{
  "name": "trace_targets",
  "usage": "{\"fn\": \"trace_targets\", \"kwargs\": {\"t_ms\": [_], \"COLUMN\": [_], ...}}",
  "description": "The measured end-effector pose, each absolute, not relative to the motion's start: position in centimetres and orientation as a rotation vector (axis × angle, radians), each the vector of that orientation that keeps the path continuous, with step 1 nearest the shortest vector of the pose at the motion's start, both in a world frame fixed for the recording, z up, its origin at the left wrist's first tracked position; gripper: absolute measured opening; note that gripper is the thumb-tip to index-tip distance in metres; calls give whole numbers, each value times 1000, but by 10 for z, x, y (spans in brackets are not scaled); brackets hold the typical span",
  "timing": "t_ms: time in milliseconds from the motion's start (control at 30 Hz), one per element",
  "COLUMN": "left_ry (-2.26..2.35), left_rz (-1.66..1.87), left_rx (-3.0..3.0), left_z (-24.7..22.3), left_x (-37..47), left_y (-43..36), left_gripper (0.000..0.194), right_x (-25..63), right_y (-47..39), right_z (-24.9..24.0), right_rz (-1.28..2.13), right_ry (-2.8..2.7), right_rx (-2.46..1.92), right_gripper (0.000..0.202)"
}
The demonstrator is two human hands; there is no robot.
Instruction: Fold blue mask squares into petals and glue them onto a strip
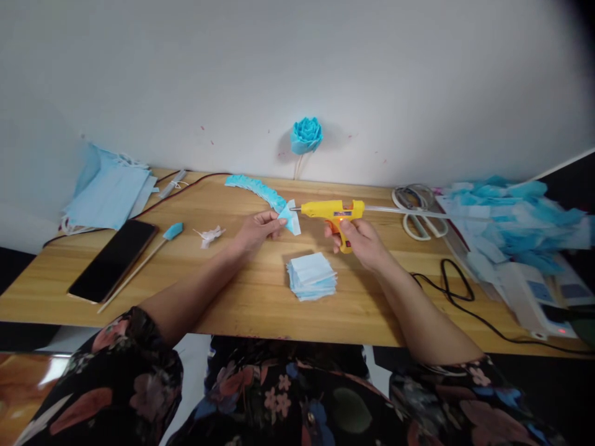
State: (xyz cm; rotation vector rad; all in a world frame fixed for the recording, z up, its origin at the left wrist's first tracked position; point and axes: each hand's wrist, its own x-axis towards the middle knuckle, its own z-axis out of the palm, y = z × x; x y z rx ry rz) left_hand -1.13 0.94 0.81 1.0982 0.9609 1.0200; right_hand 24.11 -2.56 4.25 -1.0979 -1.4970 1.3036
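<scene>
My left hand (pixel 260 230) pinches a small folded piece of blue mask fabric (pixel 290 218) above the wooden table. In my right hand (pixel 360 238) is a yellow hot glue gun (pixel 332 209), its orange light lit and a long clear glue stick (pixel 404 212) poking out of the back. The gun's nozzle points left and meets the fabric piece, or nearly so; I cannot tell which. Behind my left hand a curved row of folded blue pieces (pixel 255 186) lies on the table. A stack of cut fabric squares (pixel 311 275) sits between my forearms.
A blue fabric flower (pixel 307 135) on a stem stands by the wall. At left are face masks (pixel 109 192), a phone (pixel 114 260) and a blue-tipped stick (pixel 139 269). Scissors (pixel 418 223), a heap of blue scraps (pixel 515 217), a black cable (pixel 450 291) and a white power strip (pixel 530 303) occupy the right.
</scene>
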Motion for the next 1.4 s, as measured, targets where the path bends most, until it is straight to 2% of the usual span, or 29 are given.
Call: {"fn": "trace_targets", "kwargs": {"t_ms": [1400], "left_ry": [928], "left_rz": [1092], "left_rx": [1041], "left_z": [7], "left_x": [-14], "left_y": [9], "left_gripper": [40], "right_x": [249], "right_y": [-25], "right_z": [38], "right_rz": [1115], "right_ry": [-1685], "right_rx": [-1174], "right_gripper": [62]}}
